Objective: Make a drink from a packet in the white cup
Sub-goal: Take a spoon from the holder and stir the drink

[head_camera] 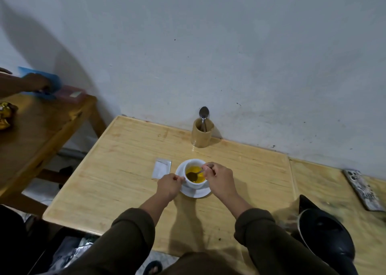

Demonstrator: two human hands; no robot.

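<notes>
Pale, scuffed wall (229,45) backs a light wooden bench (117,170) pushed against it. Near the middle of the bench a white cup (193,183) stands on a white saucer (195,192), filled with bright yellow liquid. The left hand (168,186) has its fingers (178,178) pinched closed on the cup's left side, seemingly at the handle, though the handle itself is hidden. The right hand (219,179) has its fingers closed around the handle of a spoon (193,176), whose bowl dips into the yellow drink. Just left of the saucer a silvery, flattened packet (161,168) lies on the bench. At the far edge, by the wall, a tan holder (202,136) carries an upright second spoon (203,115). A black kettle (325,235) sits at the near right, and a patterned phone (363,190) lies beyond it on the adjoining surface.
</notes>
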